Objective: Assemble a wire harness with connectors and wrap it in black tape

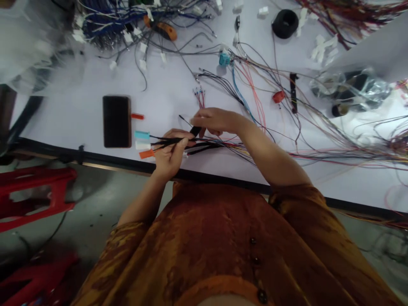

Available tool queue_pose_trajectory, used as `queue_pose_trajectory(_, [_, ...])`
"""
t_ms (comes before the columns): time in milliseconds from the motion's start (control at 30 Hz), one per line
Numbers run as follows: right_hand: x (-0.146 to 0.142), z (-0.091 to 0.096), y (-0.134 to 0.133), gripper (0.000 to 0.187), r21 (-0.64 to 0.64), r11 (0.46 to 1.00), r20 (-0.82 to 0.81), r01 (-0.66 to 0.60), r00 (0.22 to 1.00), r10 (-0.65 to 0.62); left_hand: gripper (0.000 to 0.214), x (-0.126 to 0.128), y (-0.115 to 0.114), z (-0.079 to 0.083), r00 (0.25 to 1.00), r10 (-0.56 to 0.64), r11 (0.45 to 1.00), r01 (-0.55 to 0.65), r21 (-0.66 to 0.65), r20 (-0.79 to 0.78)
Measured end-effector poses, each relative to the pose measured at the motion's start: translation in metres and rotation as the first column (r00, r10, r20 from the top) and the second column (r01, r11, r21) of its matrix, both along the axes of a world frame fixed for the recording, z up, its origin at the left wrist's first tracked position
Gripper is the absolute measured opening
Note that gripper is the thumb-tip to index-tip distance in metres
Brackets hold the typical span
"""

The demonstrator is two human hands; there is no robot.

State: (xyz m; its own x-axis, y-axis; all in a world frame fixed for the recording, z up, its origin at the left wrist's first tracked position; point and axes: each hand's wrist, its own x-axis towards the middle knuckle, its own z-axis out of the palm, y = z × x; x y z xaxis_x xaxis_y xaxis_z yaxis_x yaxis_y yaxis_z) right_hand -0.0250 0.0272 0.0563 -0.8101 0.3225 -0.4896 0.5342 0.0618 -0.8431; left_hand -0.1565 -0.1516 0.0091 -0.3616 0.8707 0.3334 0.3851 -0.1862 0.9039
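On the white surface (63,119), a bundle of black wires (205,146) lay across the front edge. The left grip (170,157) clenched it; the right grip (216,121) pinched a black sleeve (195,131), partly hidden.

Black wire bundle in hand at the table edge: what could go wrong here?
The black wires, held in the left hand and right hand, might tangle with the loose leads nearby. The orange connector sits close to the table edge and could get dragged off.
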Motion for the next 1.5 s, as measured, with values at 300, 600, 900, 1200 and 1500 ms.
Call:
queue_pose_trajectory(300, [-0.022,-0.021,-0.022,0.019,-0.627,0.64,0.097,0.443,0.86,-0.501,0.019,-0.006,0.001,-0.001,0.998,-0.042,0.998,0.044,0.042,-0.037])
queue_pose_trajectory(600, [-0.005,-0.011,-0.027,0.01,-0.661,0.569,-0.054,0.49,0.725,-0.687,0.027,-0.003,0.007,-0.008,0.978,0.103,0.995,-0.105,0.001,0.184])
queue_pose_trajectory(900, [0.029,-0.021,-0.106,0.042,0.274,0.827,-0.421,0.491,0.834,-0.356,0.037,-0.005,0.02,-0.007,0.923,0.195,0.971,-0.133,-0.2,0.333])
queue_pose_trajectory(1200, [0.021,-0.027,-0.088,0.02,0.131,0.789,-0.397,0.6,0.761,-0.513,0.029,0.002,0.014,0.01,0.966,0.068,0.99,-0.035,-0.136,0.249])
queue_pose_trajectory(1500, [0.016,-0.023,-0.05,0.019,-0.468,0.589,-0.159,0.658,0.593,-0.789,0.036,0.001,0.012,0.007,0.984,0.086,0.993,-0.072,-0.091,0.158])
